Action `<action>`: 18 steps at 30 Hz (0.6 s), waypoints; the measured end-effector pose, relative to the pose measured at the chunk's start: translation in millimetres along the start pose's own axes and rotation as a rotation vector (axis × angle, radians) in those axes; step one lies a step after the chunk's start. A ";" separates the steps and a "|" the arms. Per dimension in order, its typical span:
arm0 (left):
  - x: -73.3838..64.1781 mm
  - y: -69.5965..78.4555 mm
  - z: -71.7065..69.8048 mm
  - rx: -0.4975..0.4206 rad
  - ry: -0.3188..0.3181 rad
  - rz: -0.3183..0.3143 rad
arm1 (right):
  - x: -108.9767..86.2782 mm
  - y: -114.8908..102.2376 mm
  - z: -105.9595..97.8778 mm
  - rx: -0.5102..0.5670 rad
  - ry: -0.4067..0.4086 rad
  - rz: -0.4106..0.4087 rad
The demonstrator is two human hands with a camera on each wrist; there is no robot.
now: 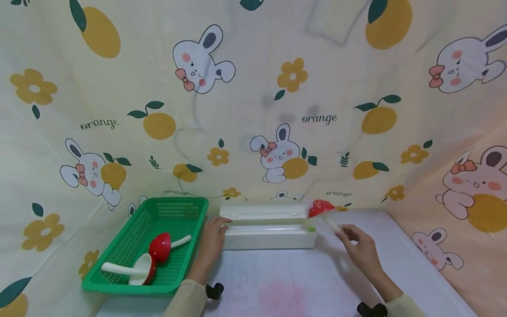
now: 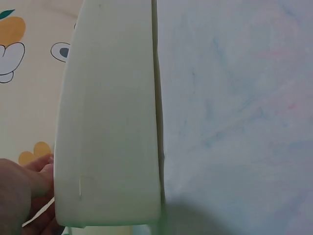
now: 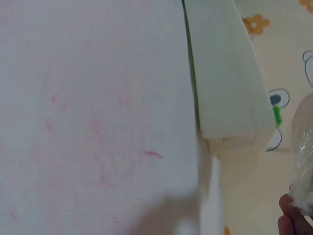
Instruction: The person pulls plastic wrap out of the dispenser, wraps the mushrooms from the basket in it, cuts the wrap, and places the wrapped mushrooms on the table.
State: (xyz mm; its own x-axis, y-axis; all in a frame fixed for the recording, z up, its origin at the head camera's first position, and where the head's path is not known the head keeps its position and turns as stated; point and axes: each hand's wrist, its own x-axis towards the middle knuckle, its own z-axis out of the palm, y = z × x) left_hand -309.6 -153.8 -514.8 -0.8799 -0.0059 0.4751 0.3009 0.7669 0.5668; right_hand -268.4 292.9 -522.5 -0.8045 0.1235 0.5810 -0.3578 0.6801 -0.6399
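A long white cling film box lies across the table with its lid raised. At its left end my left hand grips the box near the opening; in the left wrist view its fingers reach the top edge, partly hidden. To the right of the box my right hand pinches the white stem of a red toy mushroom, whose cap looks shiny with clear film. Crumpled clear film around the mushroom shows at the right edge of the right wrist view.
On the left stands a green basket. Inside it lie a red toy mushroom with white dots and another toy mushroom on its side. A bright green piece sits at the box's right end. Patterned cloth hangs behind the table.
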 end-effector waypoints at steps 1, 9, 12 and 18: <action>0.5 -0.1 0.0 0.014 -0.006 0.002 | 0.4 2.5 0.5 0.006 0.001 0.013; 6.6 1.8 -1.3 0.103 -0.041 -0.032 | 6.1 20.2 7.0 0.009 -0.058 0.207; 8.7 1.0 -0.5 0.108 -0.037 -0.041 | 8.4 25.0 10.7 0.003 -0.108 0.282; 9.4 -3.7 2.9 0.032 0.005 -0.060 | 13.3 34.0 20.8 0.020 -0.199 0.401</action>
State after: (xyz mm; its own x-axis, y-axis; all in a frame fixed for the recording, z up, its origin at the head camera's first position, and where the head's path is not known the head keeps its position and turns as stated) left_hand -320.0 -154.9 -514.4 -0.8944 -0.0554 0.4439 0.2357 0.7850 0.5729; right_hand -301.1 302.6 -546.9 -0.9564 0.2315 0.1782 -0.0067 0.5927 -0.8054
